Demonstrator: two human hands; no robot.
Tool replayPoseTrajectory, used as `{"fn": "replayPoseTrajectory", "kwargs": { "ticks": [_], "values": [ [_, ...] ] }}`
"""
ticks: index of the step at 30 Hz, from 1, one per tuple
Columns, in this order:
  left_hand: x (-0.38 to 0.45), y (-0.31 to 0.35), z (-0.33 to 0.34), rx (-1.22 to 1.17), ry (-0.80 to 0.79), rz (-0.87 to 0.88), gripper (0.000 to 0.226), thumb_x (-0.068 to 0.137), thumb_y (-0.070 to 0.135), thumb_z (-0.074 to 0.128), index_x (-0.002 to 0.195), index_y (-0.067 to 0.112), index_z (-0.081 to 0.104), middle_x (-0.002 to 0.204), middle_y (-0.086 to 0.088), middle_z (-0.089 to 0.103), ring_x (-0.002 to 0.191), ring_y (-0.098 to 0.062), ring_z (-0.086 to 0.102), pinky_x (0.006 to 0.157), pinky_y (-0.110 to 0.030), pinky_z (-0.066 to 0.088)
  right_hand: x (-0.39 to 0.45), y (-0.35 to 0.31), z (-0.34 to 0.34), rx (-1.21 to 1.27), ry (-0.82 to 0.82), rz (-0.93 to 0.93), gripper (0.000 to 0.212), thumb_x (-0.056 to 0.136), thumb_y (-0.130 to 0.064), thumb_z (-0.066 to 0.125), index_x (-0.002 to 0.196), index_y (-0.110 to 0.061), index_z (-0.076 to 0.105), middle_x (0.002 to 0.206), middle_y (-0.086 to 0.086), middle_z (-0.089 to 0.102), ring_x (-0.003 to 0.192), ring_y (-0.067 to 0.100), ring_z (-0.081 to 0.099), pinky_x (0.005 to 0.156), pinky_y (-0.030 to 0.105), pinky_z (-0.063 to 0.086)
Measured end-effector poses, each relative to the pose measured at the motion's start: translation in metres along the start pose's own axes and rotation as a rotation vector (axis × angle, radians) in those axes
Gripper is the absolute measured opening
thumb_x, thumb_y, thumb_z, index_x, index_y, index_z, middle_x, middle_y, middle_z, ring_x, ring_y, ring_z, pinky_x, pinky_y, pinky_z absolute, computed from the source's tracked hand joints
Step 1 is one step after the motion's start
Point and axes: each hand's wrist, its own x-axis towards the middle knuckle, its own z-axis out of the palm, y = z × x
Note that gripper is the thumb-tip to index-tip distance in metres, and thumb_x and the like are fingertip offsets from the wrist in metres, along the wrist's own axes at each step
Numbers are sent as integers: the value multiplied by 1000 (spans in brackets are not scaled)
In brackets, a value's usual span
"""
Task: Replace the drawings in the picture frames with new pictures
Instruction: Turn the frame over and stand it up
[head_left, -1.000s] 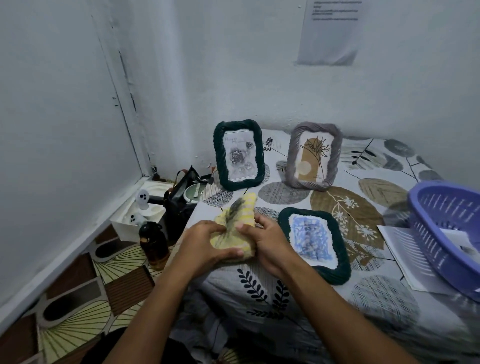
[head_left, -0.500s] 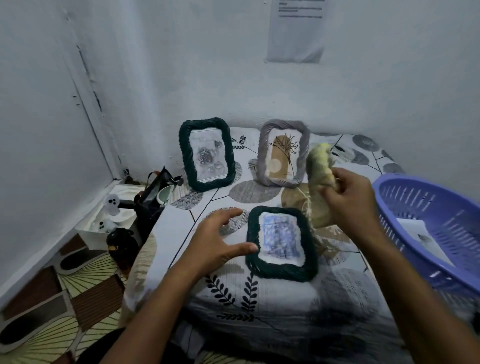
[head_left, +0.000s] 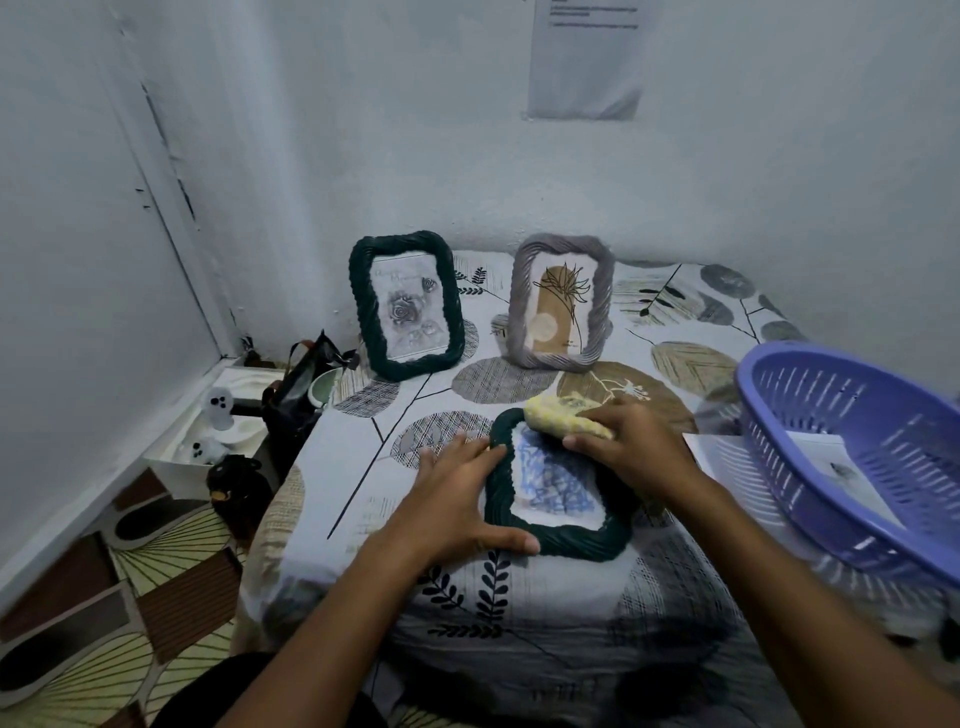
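Head view: our left hand (head_left: 457, 499) lies flat, fingers straight, bracing the left rim of the flat dark green frame (head_left: 558, 535) on the bedsheet (head_left: 363, 483); right hand (head_left: 634, 447) grips a yellow cloth (head_left: 563, 422) on its top edge. We'd wipe in light strokes, keeping the brace so it can't slide

Both forearms are bare up to the picture's lower edge, with no sleeves, watch or rings showing. The left hand (head_left: 457, 499) and right hand (head_left: 636, 449) wear no gloves.
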Motion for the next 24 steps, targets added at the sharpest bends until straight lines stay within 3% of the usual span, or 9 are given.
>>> {"fn": "replayPoseTrajectory", "kwargs": {
  "ticks": [3,6,9,13,17,24],
  "values": [
    [2,-4,5,69,-44,-10,123,56,76,66,152,25,9,161,4,2,145,-14,-16,117,-49,-12,7,4,8,-64,-131,-50,49,84,-45,65,128,-25,59,143,8,45,131,26,42,106,42,34],
    [4,-7,7,89,-60,3,127,56,80,62,153,24,1,161,5,-2,144,-12,-21,115,-51,-16,11,1,14,-174,-270,-77,55,91,-49,52,142,-30,42,157,4,23,145,26,17,117,48,12],
    [2,-6,6,94,-72,17,127,57,83,56,152,24,-3,160,7,-5,141,-10,-25,114,-51,-18,14,-4,18,-233,-331,-115,57,95,-48,44,147,-30,30,159,1,12,147,25,3,117,45,1],
    [2,-4,4,103,-84,19,122,57,89,36,152,23,-3,160,6,-6,138,-7,-28,114,-53,-16,15,-9,23,-347,-383,-183,55,100,-44,33,150,-29,19,160,1,5,147,25,-1,117,43,1],
    [1,-6,4,97,-82,31,113,68,83,45,152,23,0,160,8,-4,140,-5,-22,113,-53,-19,14,-14,29,-429,-378,-221,53,101,-44,29,150,-28,19,161,1,4,147,29,-2,118,44,2],
    [4,-11,4,106,-101,55,124,61,83,56,153,22,0,160,7,-1,144,-8,-16,111,-56,-20,8,-15,36,-477,-351,-241,52,101,-45,26,150,-30,18,160,5,2,147,32,-4,118,44,2]
  ]
}}
